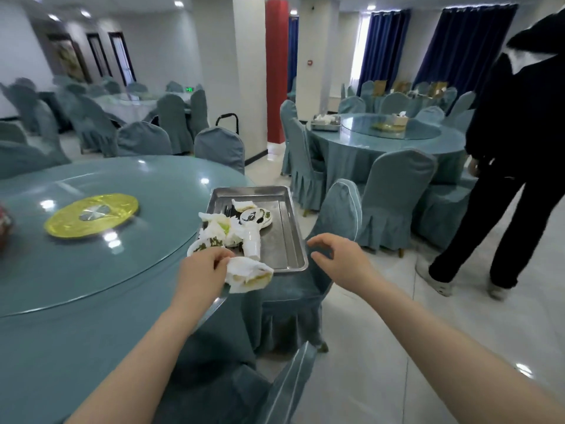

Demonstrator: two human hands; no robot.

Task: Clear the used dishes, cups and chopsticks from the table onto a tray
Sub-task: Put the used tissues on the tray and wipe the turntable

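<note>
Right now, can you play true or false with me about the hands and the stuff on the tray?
1. The left hand holds a crumpled white napkin. True.
2. The right hand grips a cup. False: it is open and holds nothing.
3. The metal tray is empty. False: a white cup, a small dish and napkins lie in it.
4. The cup stands upright. False: it lies on its side.
5. A yellow disc lies on the round table. True.
</note>
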